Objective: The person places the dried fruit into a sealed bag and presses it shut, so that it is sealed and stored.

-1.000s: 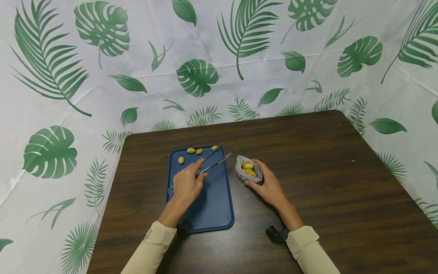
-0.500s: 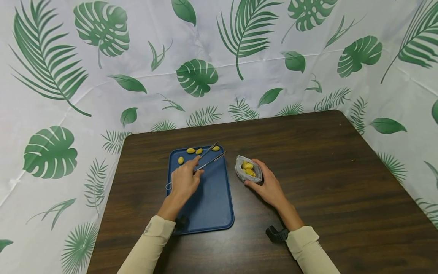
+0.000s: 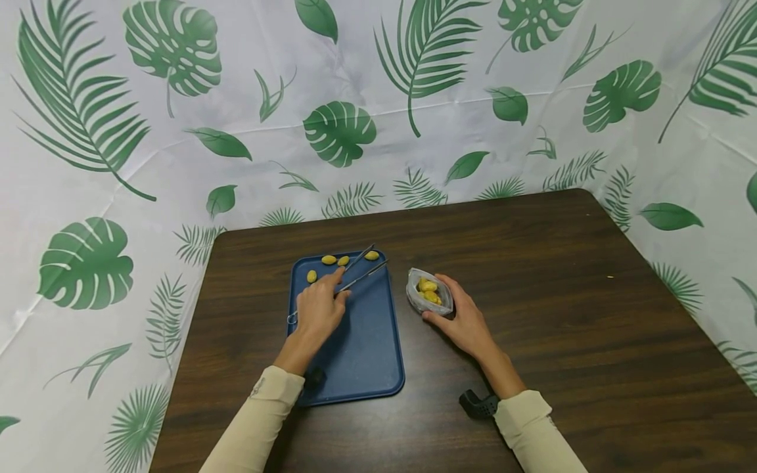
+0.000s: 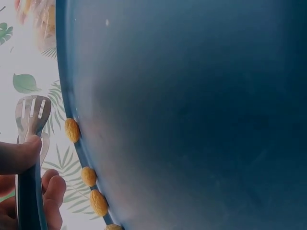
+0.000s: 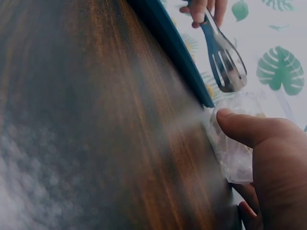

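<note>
In the head view my left hand [image 3: 319,309] grips metal tongs [image 3: 367,274] over the far part of a blue tray [image 3: 367,361]. The tongs' arms stand apart, and a yellow oval fruit [image 3: 371,255] at the tray's far right corner shows between their ends. The left wrist view shows the slotted head of the tongs [image 4: 32,112] with nothing in it. My right hand [image 3: 467,322] holds a clear plastic bag [image 3: 418,304] upright beside the tray, thumb and fingers around its side. Several yellow fruits [image 3: 428,286] lie inside the bag's wide mouth.
Several more wrinkled yellow fruits [image 4: 99,203] lie along the tray's far edge, one [image 3: 311,276] near its left corner. All stands on a dark wooden table [image 3: 562,315]. A white leaf-print cloth [image 3: 449,79] hangs behind. Straps with black mounts [image 3: 478,404] sit at the wrists.
My left hand and the tongs have shifted slightly left, bringing the tong ends to either side of the far right fruit. My right hand and the bag have stayed still.
</note>
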Action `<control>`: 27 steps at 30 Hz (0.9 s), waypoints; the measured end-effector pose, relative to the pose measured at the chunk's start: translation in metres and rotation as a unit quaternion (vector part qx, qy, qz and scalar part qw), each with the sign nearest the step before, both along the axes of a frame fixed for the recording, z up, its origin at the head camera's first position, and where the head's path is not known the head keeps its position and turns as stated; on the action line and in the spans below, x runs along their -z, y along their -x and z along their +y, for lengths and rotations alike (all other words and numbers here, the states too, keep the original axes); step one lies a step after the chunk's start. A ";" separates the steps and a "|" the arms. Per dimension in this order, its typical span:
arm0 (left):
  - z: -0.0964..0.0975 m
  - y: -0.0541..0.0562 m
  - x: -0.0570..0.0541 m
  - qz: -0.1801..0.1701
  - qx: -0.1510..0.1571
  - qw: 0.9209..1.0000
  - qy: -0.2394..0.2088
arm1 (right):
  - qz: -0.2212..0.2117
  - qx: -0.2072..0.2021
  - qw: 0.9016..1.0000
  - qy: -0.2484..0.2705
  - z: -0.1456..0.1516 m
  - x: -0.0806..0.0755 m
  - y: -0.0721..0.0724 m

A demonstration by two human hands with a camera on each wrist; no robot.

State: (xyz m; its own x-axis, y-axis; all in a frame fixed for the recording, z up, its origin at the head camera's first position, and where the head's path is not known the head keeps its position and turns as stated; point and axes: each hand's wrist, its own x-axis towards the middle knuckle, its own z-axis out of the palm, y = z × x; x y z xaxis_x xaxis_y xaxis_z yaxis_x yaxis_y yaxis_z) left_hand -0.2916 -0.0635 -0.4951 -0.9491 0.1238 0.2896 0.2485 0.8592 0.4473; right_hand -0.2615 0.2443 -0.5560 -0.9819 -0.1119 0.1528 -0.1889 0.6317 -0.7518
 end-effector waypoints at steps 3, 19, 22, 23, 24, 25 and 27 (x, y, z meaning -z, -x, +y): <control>0.000 0.002 0.000 -0.001 -0.002 1.000 0.001 | 0.002 0.001 1.000 0.000 0.000 0.000 0.000; 0.004 0.015 0.005 -0.043 -0.006 0.999 0.019 | -0.001 0.004 1.000 -0.005 0.004 -0.001 -0.002; 0.006 0.017 0.006 -0.046 -0.005 0.999 0.023 | -0.001 0.010 1.000 -0.006 0.006 -0.002 -0.003; 0.006 0.018 0.006 -0.047 -0.005 0.999 0.025 | 0.000 0.010 1.000 -0.006 0.006 -0.002 -0.003; 0.005 0.018 0.006 -0.049 -0.006 0.999 0.024 | 0.001 0.009 1.000 -0.007 0.005 -0.002 -0.003; 0.003 0.018 0.006 -0.049 -0.008 0.998 0.024 | 0.000 0.007 1.000 -0.007 0.003 -0.001 -0.002; -0.002 0.016 0.007 -0.051 -0.013 0.998 0.025 | -0.004 0.003 1.000 -0.006 -0.001 0.000 -0.001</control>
State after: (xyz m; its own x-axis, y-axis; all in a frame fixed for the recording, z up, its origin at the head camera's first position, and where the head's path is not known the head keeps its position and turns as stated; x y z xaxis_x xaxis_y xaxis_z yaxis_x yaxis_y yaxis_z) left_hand -0.3080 -0.0655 -0.5019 -0.9763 0.1105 0.1860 0.1813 0.8870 0.4247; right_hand -0.2603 0.2436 -0.5561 -0.9837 -0.1075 0.1445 -0.1796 0.6418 -0.7456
